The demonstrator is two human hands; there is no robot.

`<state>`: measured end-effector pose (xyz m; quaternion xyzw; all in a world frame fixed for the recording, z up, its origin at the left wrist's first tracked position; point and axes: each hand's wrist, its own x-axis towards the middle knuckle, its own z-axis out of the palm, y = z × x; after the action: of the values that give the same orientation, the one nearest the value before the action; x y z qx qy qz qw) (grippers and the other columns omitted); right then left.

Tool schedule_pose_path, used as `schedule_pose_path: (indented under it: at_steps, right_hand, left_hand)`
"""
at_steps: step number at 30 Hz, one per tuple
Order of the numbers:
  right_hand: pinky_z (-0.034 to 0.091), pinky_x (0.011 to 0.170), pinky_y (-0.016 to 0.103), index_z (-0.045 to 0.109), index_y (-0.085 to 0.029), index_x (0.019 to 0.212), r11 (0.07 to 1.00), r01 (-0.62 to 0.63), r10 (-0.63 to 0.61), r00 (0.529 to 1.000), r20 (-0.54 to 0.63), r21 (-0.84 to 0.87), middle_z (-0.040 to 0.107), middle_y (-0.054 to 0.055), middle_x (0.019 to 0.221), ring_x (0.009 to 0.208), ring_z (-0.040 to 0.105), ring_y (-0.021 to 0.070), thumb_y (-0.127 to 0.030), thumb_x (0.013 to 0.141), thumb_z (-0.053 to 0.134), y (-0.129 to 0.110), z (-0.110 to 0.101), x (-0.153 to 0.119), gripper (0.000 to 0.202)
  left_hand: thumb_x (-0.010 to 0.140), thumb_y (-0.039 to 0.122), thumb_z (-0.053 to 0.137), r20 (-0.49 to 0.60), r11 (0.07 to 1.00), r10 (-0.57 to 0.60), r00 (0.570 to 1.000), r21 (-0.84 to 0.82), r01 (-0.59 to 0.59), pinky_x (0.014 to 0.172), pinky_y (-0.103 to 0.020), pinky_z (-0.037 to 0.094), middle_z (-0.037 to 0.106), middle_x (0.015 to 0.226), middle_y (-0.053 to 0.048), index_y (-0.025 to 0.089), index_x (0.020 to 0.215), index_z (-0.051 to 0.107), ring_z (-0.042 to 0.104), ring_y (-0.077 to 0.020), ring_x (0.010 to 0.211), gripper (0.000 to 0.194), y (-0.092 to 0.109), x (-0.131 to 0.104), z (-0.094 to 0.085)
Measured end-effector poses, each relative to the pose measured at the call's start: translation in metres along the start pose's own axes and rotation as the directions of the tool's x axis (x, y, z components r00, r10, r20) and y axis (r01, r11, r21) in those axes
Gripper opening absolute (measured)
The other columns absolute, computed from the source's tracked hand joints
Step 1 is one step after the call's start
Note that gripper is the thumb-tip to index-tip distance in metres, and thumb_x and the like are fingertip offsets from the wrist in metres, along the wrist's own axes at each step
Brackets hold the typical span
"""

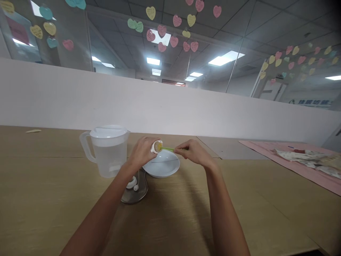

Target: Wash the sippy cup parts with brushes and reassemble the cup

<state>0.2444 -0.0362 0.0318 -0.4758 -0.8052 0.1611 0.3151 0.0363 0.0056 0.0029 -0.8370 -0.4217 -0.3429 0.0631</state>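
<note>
My left hand (144, 152) is wrapped round a small bottle with a white rim (153, 147), tipped sideways with its mouth facing right. Something yellowish shows inside the mouth. Pinched in the fingers of my right hand (194, 150) is a thin green stick (168, 149), whose far end reaches into the bottle mouth; its tip is hidden. Both hands are above a white bowl (165, 169) on the table. Partly behind my left forearm lies a dark, shiny tray (142, 192) with a white ring-shaped part (132, 182) and a small white knob-like piece (136, 187) on it.
A translucent lidded pitcher (108, 156) stands left of my left hand, its handle to the left. On the wooden table (66, 213) a flat pale piece (33, 131) lies far left. A pink cloth (262, 152) with cloth-like items (301, 158) is at right. A white partition (170, 106) rises behind.
</note>
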Motion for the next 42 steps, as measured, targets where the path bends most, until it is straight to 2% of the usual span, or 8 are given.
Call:
schedule_pose_path:
  at_steps: [8, 12, 17, 22, 25, 27, 33, 42]
  right_hand:
    - [0.021, 0.049, 0.024, 0.063, -0.014, 0.057, 0.979, -0.012, -0.015, 0.992, -0.128, -0.205, 0.039, -0.001, 0.049, 0.051, 0.029, 0.0084, -0.031, 0.073, 0.049, -0.015, 0.026, 0.012, 0.028]
    - [0.021, 0.048, 0.023, 0.06, -0.015, 0.053, 0.995, 0.043, -0.045, 0.999, -0.018, -0.095, 0.037, -0.002, 0.051, 0.051, 0.028, 0.0081, -0.034, 0.073, 0.046, -0.013, 0.024, 0.011, 0.031]
    - [0.02, 0.048, 0.022, 0.06, -0.014, 0.052, 0.986, -0.066, 0.038, 0.983, -0.177, -0.15, 0.033, -0.002, 0.05, 0.05, 0.027, 0.0074, -0.03, 0.073, 0.046, -0.011, 0.024, 0.011, 0.03]
    - [0.021, 0.047, 0.021, 0.061, -0.013, 0.054, 0.999, -0.036, 0.035, 0.999, -0.022, -0.034, 0.032, -0.004, 0.049, 0.05, 0.027, 0.0072, -0.031, 0.071, 0.047, -0.013, 0.027, 0.013, 0.028]
    - [0.023, 0.048, 0.021, 0.06, -0.014, 0.053, 0.999, -0.045, 0.047, 0.99, -0.131, 0.021, 0.033, -0.004, 0.05, 0.053, 0.027, 0.0078, -0.033, 0.072, 0.045, -0.01, 0.025, 0.015, 0.031]
    - [0.023, 0.049, 0.021, 0.058, -0.014, 0.052, 0.998, -0.07, 0.069, 0.984, -0.165, 0.002, 0.033, -0.004, 0.051, 0.053, 0.027, 0.0076, -0.034, 0.071, 0.046, -0.008, 0.023, 0.015, 0.03]
    - [0.019, 0.045, 0.021, 0.05, -0.015, 0.05, 0.993, -0.071, 0.066, 0.997, 0.051, 0.097, 0.029, -0.004, 0.051, 0.051, 0.024, 0.0066, -0.039, 0.071, 0.048, -0.001, 0.001, 0.002, 0.033]
    - [0.022, 0.044, 0.021, 0.051, -0.016, 0.05, 0.954, -0.3, 0.299, 0.954, -0.027, -0.015, 0.038, -0.004, 0.046, 0.045, 0.028, 0.0065, -0.046, 0.07, 0.052, 0.041, -0.037, -0.021, 0.036]
  left_hand:
    - [0.064, 0.015, 0.057, -0.015, 0.998, 0.065, 0.998, 0.017, -0.065, 0.086, -0.034, 0.037, 0.062, 0.107, -0.003, 0.023, 0.112, 0.055, 0.051, -0.0217, 0.096, 0.049, -0.001, 0.0, 0.009]
    - [0.064, 0.015, 0.058, -0.002, 0.998, 0.063, 0.998, 0.025, -0.063, 0.085, -0.033, 0.038, 0.063, 0.104, -0.003, 0.023, 0.108, 0.058, 0.052, -0.0214, 0.095, 0.044, -0.01, -0.001, 0.009]
    - [0.065, 0.014, 0.058, -0.037, 0.994, 0.107, 0.994, -0.008, -0.108, 0.086, -0.032, 0.038, 0.062, 0.108, -0.002, 0.023, 0.11, 0.056, 0.051, -0.0206, 0.097, 0.047, -0.007, 0.0, 0.011]
    - [0.064, 0.012, 0.057, -0.008, 0.994, 0.111, 0.994, 0.021, -0.111, 0.081, -0.032, 0.039, 0.064, 0.101, -0.001, 0.023, 0.106, 0.059, 0.053, -0.0197, 0.09, 0.043, -0.005, 0.001, 0.009]
    - [0.066, 0.014, 0.057, -0.039, 0.996, 0.085, 0.996, 0.033, -0.084, 0.082, -0.032, 0.04, 0.064, 0.102, -0.002, 0.022, 0.105, 0.059, 0.052, -0.0205, 0.092, 0.04, -0.009, 0.001, 0.004]
    - [0.066, 0.017, 0.058, -0.036, 0.997, 0.079, 0.996, 0.022, -0.079, 0.082, -0.031, 0.04, 0.063, 0.103, -0.002, 0.022, 0.106, 0.059, 0.051, -0.0207, 0.093, 0.04, -0.012, 0.001, 0.002]
    - [0.065, 0.01, 0.054, 0.002, 0.989, 0.106, 0.994, 0.104, -0.105, 0.082, -0.033, 0.04, 0.062, 0.104, -0.003, 0.021, 0.108, 0.057, 0.051, -0.0209, 0.093, 0.044, -0.021, 0.0, 0.007]
    - [0.068, -0.004, 0.04, 0.084, 0.896, 0.263, 0.961, 0.347, -0.276, 0.09, -0.036, 0.036, 0.059, 0.106, -0.009, 0.014, 0.106, 0.054, 0.047, -0.0215, 0.101, 0.045, -0.023, -0.002, 0.026]
